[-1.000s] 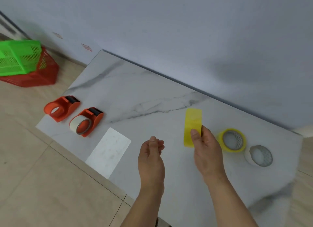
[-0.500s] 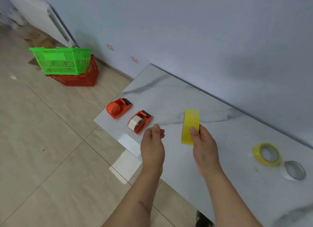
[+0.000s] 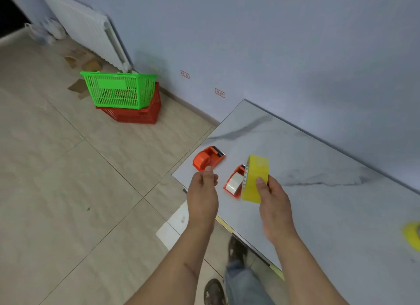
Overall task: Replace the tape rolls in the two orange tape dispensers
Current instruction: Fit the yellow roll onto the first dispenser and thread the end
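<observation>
Two orange tape dispensers lie near the left corner of the marble table [image 3: 318, 159]. The far dispenser [image 3: 207, 158] has no roll that I can see. The near dispenser [image 3: 234, 182] carries a whitish roll and is partly hidden behind the yellow tape roll [image 3: 255, 178]. My right hand [image 3: 271, 200] grips that yellow roll edge-on, just above and right of the near dispenser. My left hand [image 3: 203, 191] hovers at the table's left edge, below the far dispenser, fingers loosely curled and holding nothing. Another yellow roll [image 3: 412, 235] shows blurred at the right edge.
A green basket [image 3: 118, 90] stacked in a red basket [image 3: 138, 115] stands on the tiled floor by the wall, with a white radiator [image 3: 88, 29] behind. My feet [image 3: 236, 250] are below the table's near edge.
The view has swung left and the hands have travelled toward the dispensers. The yellow roll now overlaps the near dispenser. The rolls on the right have slid almost out of view.
</observation>
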